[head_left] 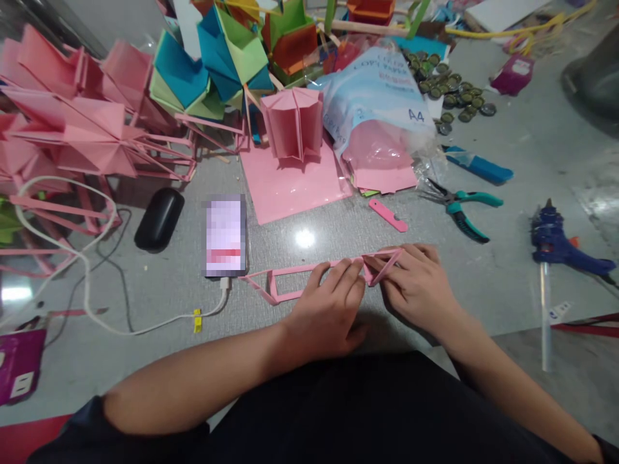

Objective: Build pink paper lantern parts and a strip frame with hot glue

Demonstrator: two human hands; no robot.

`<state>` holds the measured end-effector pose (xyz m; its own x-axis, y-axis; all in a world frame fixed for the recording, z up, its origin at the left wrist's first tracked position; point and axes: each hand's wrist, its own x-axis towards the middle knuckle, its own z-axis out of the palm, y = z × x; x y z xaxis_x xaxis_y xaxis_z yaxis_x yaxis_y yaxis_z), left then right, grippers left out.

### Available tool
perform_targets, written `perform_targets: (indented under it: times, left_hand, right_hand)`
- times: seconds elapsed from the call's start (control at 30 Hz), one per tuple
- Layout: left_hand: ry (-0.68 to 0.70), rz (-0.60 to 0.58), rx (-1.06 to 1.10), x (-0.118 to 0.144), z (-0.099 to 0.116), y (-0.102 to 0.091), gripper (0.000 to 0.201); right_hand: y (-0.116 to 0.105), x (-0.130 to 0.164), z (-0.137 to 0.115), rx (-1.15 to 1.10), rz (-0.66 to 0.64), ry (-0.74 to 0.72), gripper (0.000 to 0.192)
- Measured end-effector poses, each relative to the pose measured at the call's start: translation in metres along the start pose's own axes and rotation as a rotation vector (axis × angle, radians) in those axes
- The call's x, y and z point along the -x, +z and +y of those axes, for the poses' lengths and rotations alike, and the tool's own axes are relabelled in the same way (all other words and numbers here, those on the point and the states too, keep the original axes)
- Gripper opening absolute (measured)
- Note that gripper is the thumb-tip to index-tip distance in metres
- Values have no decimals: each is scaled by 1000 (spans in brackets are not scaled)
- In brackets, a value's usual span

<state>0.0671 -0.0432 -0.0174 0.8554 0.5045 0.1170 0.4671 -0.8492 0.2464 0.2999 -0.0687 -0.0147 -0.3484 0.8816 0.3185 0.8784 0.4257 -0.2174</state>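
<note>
head view: both hands rest low on the grey floor (507,212), near the person's dark lap. the left hand (329,309) lies palm down, its fingers (338,270) loosely curled and spread, with the tips pressing on the pink paper frame (290,280), a long thin strip structure lying flat and running off to the left towards the phone (225,235). the right hand (416,287) is half closed, thumb and forefinger pinching the frame's right end, where the strips fold into a small triangle that stands slightly raised between the two hands. the hands almost touch each other at that fold.

just beyond the frame, farther off, a small pink cutter (388,215) lies on the floor, and to its right sit teal-handled pliers (459,205). a blue glue gun (561,241) lies well to the right. the phone lies on the left with a white cable (87,290) plugged into its near end, and a black mouse (158,219) sits just left of it. far back are a pink sheet (290,183) with a folded pink paper form (294,122) on it, an a4 paper pack (382,96), bottle caps (449,87) and many folded pink, blue and green paper models (97,109).
</note>
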Motion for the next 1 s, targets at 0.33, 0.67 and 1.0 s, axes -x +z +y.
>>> perform_targets:
  times: [0.33, 0.67, 1.0]
  left_hand:
    - [-4, -3, 16, 2, -1, -1, 68]
    - [22, -5, 29, 2, -4, -3, 50]
    - [18, 23, 49, 4, -4, 0, 56]
  right_hand:
    - [-19, 17, 6, 58, -22, 52, 17]
    - [-91, 83, 63, 320, 279, 317, 11]
    - [-100, 146, 186, 365, 35, 1006, 77]
